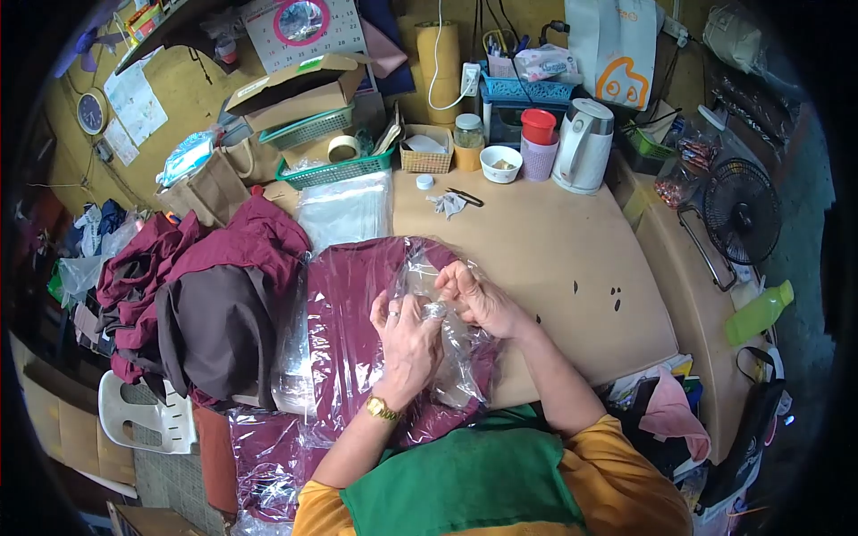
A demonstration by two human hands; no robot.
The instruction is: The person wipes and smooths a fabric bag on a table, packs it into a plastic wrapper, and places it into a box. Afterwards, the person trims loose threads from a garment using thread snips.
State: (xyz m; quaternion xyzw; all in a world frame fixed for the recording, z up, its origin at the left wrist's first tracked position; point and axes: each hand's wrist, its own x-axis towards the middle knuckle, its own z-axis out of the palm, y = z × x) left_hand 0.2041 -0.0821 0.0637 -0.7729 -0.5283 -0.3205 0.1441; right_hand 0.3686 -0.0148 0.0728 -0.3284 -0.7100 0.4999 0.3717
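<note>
A folded maroon garment [344,295] lies in a clear plastic bag [460,344] on the table in front of me. My left hand [409,339], with a gold watch at the wrist, is closed on bunched clear plastic near the bag's right side. Close beside it, my right hand [478,299] has its fingers curled in a pinch on the same plastic. The exact grip of the right fingertips is partly hidden. A stack of flat clear plastic bags [344,210] lies just beyond the garment.
Maroon and dark grey garments [223,304] are heaped at the left. Small scissors-like snips [465,196], a white bowl [501,164] and an electric kettle [583,147] stand or lie toward the back. A black fan [740,210] is at the right.
</note>
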